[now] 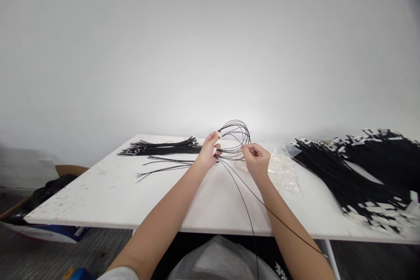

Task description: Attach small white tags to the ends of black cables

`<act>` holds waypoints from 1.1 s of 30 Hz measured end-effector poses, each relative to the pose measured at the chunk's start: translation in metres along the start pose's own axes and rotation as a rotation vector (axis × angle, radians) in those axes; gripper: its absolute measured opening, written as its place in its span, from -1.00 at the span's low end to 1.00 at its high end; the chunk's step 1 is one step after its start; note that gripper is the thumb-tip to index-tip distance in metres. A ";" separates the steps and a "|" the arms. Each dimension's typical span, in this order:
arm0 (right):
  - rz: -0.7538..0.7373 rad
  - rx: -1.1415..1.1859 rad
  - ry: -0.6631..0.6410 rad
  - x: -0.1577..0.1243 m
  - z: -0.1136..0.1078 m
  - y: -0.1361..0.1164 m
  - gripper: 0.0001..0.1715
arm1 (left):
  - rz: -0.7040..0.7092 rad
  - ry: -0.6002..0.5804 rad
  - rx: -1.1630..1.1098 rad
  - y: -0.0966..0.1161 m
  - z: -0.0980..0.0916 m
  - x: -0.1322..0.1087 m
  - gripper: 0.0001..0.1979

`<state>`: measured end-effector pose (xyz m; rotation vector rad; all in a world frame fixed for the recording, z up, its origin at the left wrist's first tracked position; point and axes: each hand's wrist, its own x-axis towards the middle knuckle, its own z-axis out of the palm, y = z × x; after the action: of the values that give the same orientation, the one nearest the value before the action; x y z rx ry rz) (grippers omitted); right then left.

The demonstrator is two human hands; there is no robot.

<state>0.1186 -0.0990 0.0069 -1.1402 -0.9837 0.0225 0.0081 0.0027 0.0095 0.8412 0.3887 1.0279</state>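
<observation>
My left hand (210,149) is closed on a white connector (218,134) at the end of several thin black wires (238,123). The wires arc to the right in a loop and come back toward the same hand, where another small white piece (215,151) shows. At the loop's right side, my right hand (256,157) pinches a black wire between thumb and fingertips. Two long wires hang down from the left hand toward the table's front edge, and loose wire ends (164,167) stick out to its left.
On the white table (108,197), a black wire bundle (160,147) lies behind the left hand. Clear plastic bags (285,170) are right of the right hand. Large piles of black cables (331,179) with white connectors cover the right end. A cardboard box (70,169) stands at lower left.
</observation>
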 end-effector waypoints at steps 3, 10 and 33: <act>-0.015 -0.007 0.014 0.000 0.000 0.000 -0.77 | 0.000 -0.005 0.002 0.001 0.001 -0.001 -0.65; -0.041 -0.036 0.031 -0.001 0.000 0.001 -0.77 | 0.001 -0.011 0.008 0.002 0.002 -0.002 -0.66; -0.192 -0.174 -0.085 -0.001 -0.003 -0.001 -0.77 | 0.024 -0.008 0.030 0.002 0.002 -0.002 -0.65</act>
<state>0.1192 -0.1022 0.0067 -1.2054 -1.1853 -0.1735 0.0075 0.0005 0.0119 0.8780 0.3889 1.0432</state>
